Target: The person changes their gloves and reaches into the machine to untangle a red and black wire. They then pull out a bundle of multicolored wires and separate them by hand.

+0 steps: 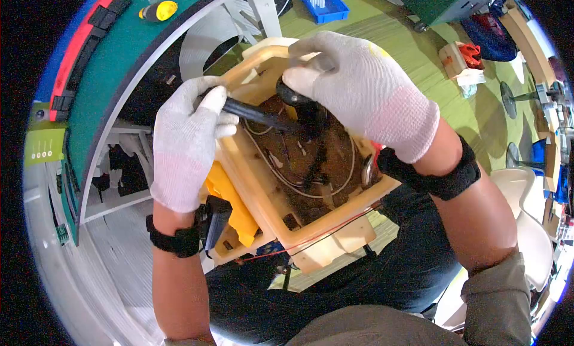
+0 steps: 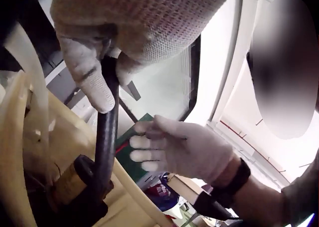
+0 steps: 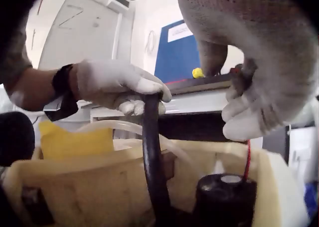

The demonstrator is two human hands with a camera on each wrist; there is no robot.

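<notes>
My gloved left hand [image 1: 185, 131] pinches the upper end of a black hose [image 1: 254, 112] between thumb and fingers. The hose slants down into a cream plastic tub [image 1: 242, 193]. My gloved right hand [image 1: 353, 77] is raised over the tub, above a round black motor-like part [image 3: 227, 199]. In the right wrist view its fingers are curled around a dark and reddish bit of wire [image 3: 242, 75]; a red wire [image 3: 247, 159] runs from below those fingers to the black part's top. Brown murky contents [image 1: 329, 149] and a pale loop of thin tubing [image 1: 287, 187] show inside the tub.
A yellow cloth [image 1: 230, 205] hangs by the tub's left side. A green-topped table [image 1: 134, 47] with a yellow-and-black object [image 1: 158, 11] stands at left. On the floor are a blue tray [image 1: 326, 8] and a box with red plastic [image 1: 460, 62]; a white chair [image 1: 520, 208] is at right.
</notes>
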